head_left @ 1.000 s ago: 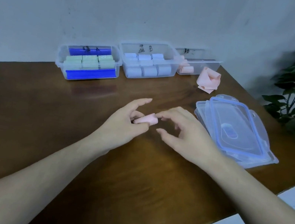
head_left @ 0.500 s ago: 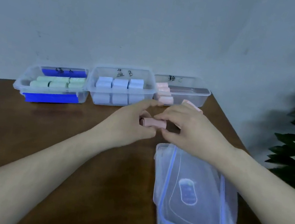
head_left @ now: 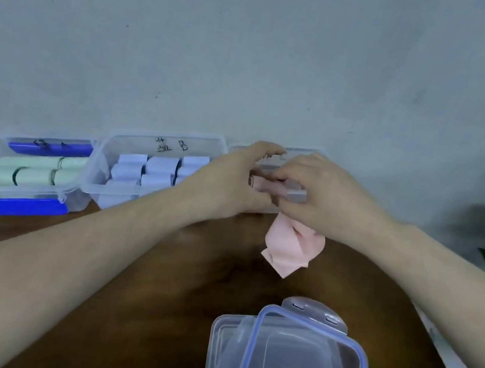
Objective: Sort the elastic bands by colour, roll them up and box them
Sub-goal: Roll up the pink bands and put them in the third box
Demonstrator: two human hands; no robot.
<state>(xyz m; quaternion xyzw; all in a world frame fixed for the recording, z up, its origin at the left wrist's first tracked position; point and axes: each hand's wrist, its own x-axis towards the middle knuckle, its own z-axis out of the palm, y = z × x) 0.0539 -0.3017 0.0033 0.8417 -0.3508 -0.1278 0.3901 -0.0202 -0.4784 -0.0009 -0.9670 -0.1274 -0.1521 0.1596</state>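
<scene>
1. Head view: your left hand (head_left: 228,181) and right hand (head_left: 322,197) both pinch a pink roll (head_left: 262,184), held over the pink box (head_left: 274,160) at the far right of the row against the wall.
2. Lower the roll flat beside whatever already lies in that box, which your hands hide, and let go only once it sits snug, so it should not uncurl.
3. Count: three boxes, namely the green box (head_left: 11,177), the blue box (head_left: 154,166) and the pink one. One loose pink band (head_left: 291,250) lies on the table (head_left: 188,271) just below your right hand, not yet rolled. Stacked lids (head_left: 294,363) wait nearest you; their number is unclear.
</scene>
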